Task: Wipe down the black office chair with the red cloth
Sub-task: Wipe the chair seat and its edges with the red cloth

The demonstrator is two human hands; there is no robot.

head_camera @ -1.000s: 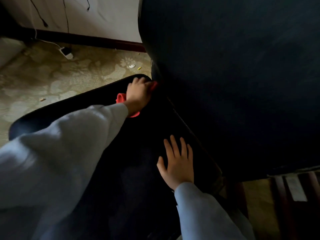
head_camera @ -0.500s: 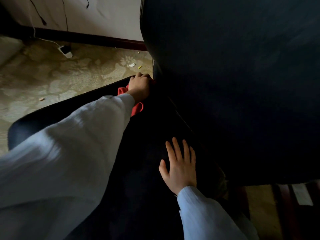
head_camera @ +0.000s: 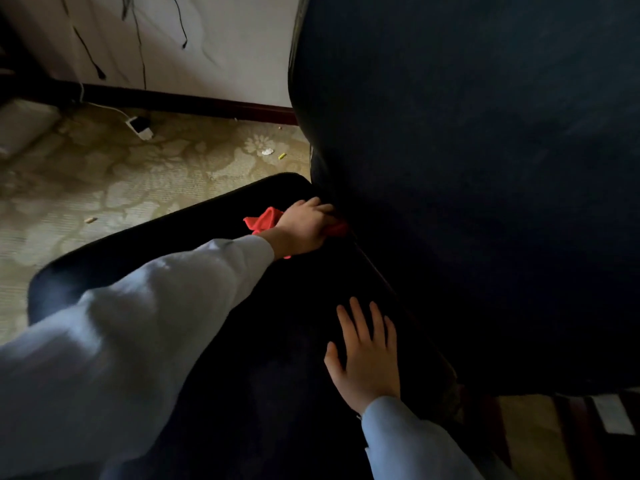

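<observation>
Red cloth (head_camera: pixel 264 218) bunched, seemingly gripped, under left hand (head_camera: pixel 304 226)

carpet (head_camera: pixel 104 188): pale, flower-patterned, laid up to the wall.
wall (head_camera: pixel 225 46): white, seen at the top left.
baseboard (head_camera: pixel 207 105): dark, run along the wall's foot.
cables (head_camera: pixel 138 46): dark, hung down the wall.
plug (head_camera: pixel 140 128): white, laid on the carpet near the baseboard.
scraps: white scrap (head_camera: pixel 267 151) and yellow scrap (head_camera: pixel 282 155) laid close together; tan scrap (head_camera: pixel 90 220) well apart, leftward.
</observation>
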